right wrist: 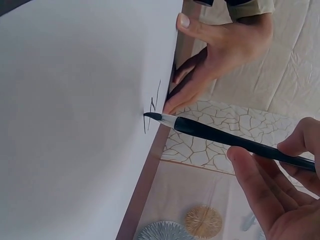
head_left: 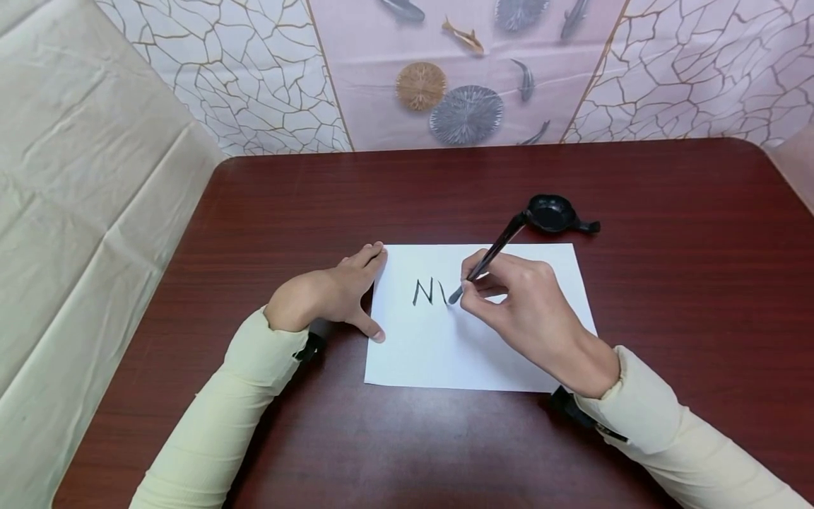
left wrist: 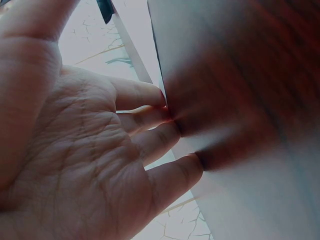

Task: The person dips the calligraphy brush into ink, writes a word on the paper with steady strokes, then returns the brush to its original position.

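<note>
The right hand (head_left: pixel 534 311) hides the paper (head_left: pixel 407 360) toward its four o'clock, and I can't tell whether the brush (head_left: pixel 501 243) touches the black dish (head_left: pixel 552 213) at half past two. The head view's edge cuts off the left sleeve (head_left: pixel 216 417) at half past seven, the right sleeve (head_left: pixel 687 445) at four. The right wrist view loses the brush's end at half past three; the left clips a dark, unclear thing (left wrist: pixel 105 10) at eleven.

The brush (right wrist: pixel 215 136) in my right hand (head_left: pixel 534 300) has a smooth, glossy black handle and a bristle tip. Below my grip lies smooth, matt white paper (head_left: pixel 413 357); beyond my grip, a shiny black dish (head_left: pixel 552 212) looks like plastic. Around it all, the table (head_left: pixel 305 198) shows glossy wood grain. Behind my grip, my sleeve (head_left: pixel 655 410) is matt, wrinkled cloth.
</note>
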### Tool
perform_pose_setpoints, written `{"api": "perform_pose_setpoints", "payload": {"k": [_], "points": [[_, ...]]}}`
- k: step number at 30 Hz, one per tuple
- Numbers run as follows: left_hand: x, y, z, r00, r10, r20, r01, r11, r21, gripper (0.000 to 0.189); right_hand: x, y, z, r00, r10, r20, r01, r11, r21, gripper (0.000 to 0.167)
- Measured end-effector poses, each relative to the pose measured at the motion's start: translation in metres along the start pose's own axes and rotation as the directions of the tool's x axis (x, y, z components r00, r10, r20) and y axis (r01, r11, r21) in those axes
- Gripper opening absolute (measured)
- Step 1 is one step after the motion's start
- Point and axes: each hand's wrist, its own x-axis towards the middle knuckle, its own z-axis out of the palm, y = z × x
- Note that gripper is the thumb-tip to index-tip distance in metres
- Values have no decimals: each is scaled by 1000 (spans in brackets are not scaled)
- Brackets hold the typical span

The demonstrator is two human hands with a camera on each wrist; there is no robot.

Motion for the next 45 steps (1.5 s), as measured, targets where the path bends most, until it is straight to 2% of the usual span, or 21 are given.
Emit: {"api": "perform_pose_setpoints", "payload": {"k": [7,15,19,30,45], "points": [[-1,1,0,1000,-3,3,3,1000,-17,139,1,0,-1,1000,-8,3,8,1000,2,18],[0,-1,1,1000,-15,-1,15,1000,-19,138,3,5,-4,999,-12,-45,12,1000,-17,20],[-1,0,1,1000,-18,-2,18,1000,-21,138,5,10,-5,997,-2,-74,1,1000,-9,22],[-1,0,0,1000,-7,0,7,1000,-18,139,9,19,-7,996,21,-84,-24,999,-25,22],[-1,-2,1,1000,-5,8,5,1000,-28,139,8,14,-23,987,-34,-156,24,997,-68,21]]}}
